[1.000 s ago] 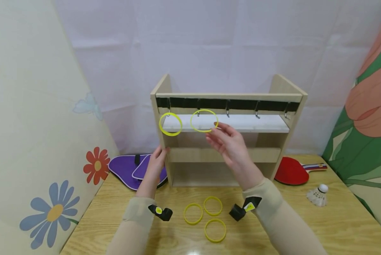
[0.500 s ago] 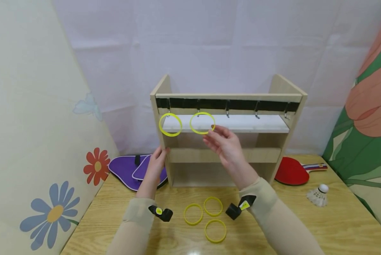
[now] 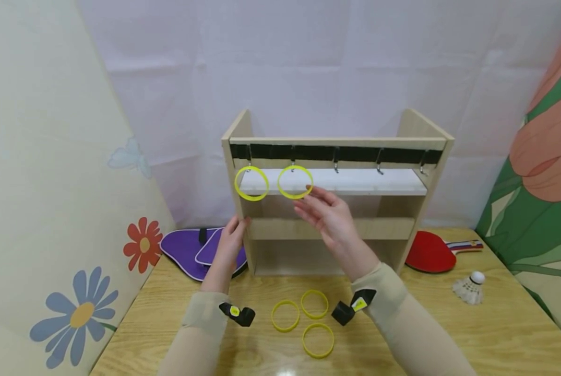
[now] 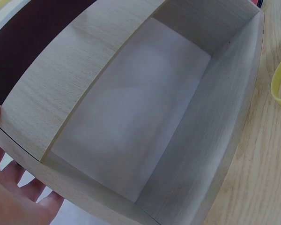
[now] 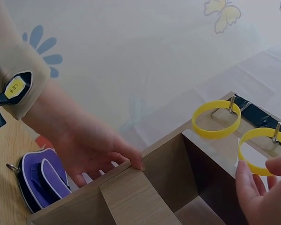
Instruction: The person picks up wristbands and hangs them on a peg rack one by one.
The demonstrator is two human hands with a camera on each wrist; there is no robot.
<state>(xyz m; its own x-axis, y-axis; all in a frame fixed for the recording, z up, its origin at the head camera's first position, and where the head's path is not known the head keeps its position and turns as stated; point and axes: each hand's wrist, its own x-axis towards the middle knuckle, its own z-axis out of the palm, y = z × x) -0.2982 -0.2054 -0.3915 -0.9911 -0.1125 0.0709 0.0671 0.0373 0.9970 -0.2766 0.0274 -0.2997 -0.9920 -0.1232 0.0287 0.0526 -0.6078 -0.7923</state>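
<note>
In the head view, my left hand grips the left side panel of a small wooden shelf. The left wrist view shows its thumb on the front and its fingers behind the panel. My right hand pinches the lower right of a yellow ring between thumb and fingers. This ring's top is at the second hook from the left, and in the right wrist view the hook passes inside the band of the neighbouring ring likewise. That other yellow ring hangs on the leftmost hook.
Several bare hooks line the black strip to the right. Several yellow rings lie on the wooden table before the shelf. Purple paddle cases lie left; a red table tennis bat and a shuttlecock lie right.
My right hand has shifted slightly left and its ring has turned to face the front, coming down onto the second hook. The left hand has stayed on the shelf panel.
</note>
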